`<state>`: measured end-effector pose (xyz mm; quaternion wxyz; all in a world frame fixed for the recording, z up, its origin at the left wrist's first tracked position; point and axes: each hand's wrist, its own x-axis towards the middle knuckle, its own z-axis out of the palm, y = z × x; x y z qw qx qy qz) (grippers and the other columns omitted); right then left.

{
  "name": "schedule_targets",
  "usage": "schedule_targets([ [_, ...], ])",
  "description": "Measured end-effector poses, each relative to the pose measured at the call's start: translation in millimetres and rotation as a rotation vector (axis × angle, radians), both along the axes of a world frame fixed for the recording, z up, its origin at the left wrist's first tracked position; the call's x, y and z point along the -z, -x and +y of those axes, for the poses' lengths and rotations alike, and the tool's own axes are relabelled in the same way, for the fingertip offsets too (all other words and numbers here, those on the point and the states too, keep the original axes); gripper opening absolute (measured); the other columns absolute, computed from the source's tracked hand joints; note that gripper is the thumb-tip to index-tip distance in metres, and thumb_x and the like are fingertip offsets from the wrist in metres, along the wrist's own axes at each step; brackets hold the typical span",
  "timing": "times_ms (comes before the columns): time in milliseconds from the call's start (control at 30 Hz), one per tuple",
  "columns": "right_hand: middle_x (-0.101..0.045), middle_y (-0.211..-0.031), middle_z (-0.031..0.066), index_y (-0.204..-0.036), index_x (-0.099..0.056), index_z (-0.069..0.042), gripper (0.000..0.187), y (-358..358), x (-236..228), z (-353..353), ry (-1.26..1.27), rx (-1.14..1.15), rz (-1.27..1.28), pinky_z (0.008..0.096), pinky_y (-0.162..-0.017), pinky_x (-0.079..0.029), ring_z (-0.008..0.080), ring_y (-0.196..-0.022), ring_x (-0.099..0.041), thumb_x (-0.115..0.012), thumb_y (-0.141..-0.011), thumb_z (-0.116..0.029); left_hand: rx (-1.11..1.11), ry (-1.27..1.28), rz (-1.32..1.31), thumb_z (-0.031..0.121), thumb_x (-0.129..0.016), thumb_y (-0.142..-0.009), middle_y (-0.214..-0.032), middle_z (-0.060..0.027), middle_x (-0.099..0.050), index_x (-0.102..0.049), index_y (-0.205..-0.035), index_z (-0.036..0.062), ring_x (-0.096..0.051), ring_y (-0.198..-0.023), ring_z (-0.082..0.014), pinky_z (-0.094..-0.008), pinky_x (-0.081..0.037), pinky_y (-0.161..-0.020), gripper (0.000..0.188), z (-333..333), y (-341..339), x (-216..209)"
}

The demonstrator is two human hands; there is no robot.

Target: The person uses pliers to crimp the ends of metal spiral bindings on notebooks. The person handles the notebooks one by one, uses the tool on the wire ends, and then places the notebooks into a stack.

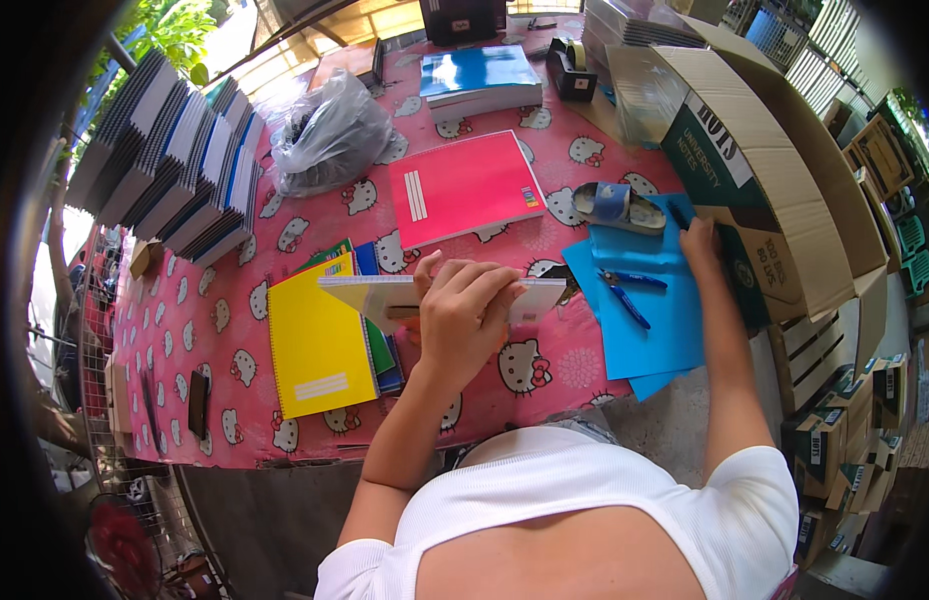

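Near the middle of the table, my left hand [469, 310] is closed over a notebook [374, 300] with pale pages, held up on edge. Its cover mostly faces away. My right hand [700, 245] reaches to the far end of the blue sheets [649, 345], beside the big carton. Its fingers are bent around a slim dark thing [676, 213] too small to make out. On the sheets lie blue-handled pliers [632, 290], handles spread. A blue and grey slipper [619, 207] rests just beyond. Left of my left hand, a yellow spiral notebook [322, 345] lies on green and blue ones.
A pink notebook [469, 190] lies ahead, with a blue-topped stack [481, 80] behind it. A grey plastic bag [329, 135] and tall stacks of spiral notebooks [169, 160] stand left. An open carton [774, 180] borders the right side. A tape dispenser [571, 72] sits at the back.
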<state>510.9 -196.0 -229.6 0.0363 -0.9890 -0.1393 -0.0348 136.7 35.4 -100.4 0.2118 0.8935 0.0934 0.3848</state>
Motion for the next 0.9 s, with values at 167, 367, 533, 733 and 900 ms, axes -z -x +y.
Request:
schedule_targets([
  [167,-0.059,-0.104,0.0236,-0.108,-0.058,-0.001,0.024,-2,25,-9,0.017,0.022,-0.177,0.0448,-0.084,-0.052,0.0386,-0.104,-0.058,-0.056,-0.085,-0.009,0.009,0.034,0.003,0.021,-0.072,-0.078,-0.079,0.0003,-0.067,-0.071,-0.09,0.0148,-0.059,-0.076,-0.0175,-0.0412,-0.031,-0.091,0.014,-3,-2,-8],
  [367,-0.059,-0.102,0.0248,-0.108,-0.058,0.001,0.024,5,-10,-24,-0.173,-0.189,-0.302,0.0447,-0.08,-0.052,0.0396,-0.101,-0.058,-0.05,-0.087,-0.006,0.015,-0.01,-0.05,0.023,-0.075,-0.074,-0.081,0.0023,-0.067,-0.072,-0.09,0.0179,-0.06,-0.079,-0.0172,-0.0395,-0.029,-0.092,0.016,-1,-2,1],
  [533,-0.064,-0.094,0.0265,-0.103,-0.061,0.002,0.022,52,-34,0,-0.14,-0.058,-0.023,0.0473,-0.077,-0.051,0.0404,-0.089,-0.063,-0.053,-0.083,-0.002,-0.032,-0.062,-0.036,0.022,-0.076,-0.072,-0.088,0.0013,-0.07,-0.073,-0.087,0.0156,-0.062,-0.088,-0.018,-0.0359,-0.03,-0.092,0.017,-4,-2,-3],
  [733,-0.065,-0.092,0.0212,-0.095,-0.066,-0.004,0.017,48,-21,-14,-0.177,-0.133,-0.197,0.0459,-0.073,-0.051,0.0367,-0.087,-0.064,-0.053,-0.084,-0.005,0.015,0.015,-0.019,0.022,-0.075,-0.074,-0.088,-0.0005,-0.07,-0.073,-0.087,0.0134,-0.062,-0.089,-0.0186,-0.0375,-0.028,-0.097,0.016,-6,-4,-5],
  [900,-0.065,-0.087,0.0131,-0.101,-0.07,-0.01,0.019,155,-114,37,-0.674,-0.668,-0.064,0.0372,-0.066,-0.052,0.0259,-0.077,-0.065,-0.067,-0.082,-0.012,-0.047,0.042,0.025,0.026,-0.077,-0.072,-0.082,-0.0005,-0.069,-0.073,-0.085,0.0127,-0.062,-0.079,-0.0163,-0.0371,-0.029,-0.094,0.018,-7,-2,-12],
])
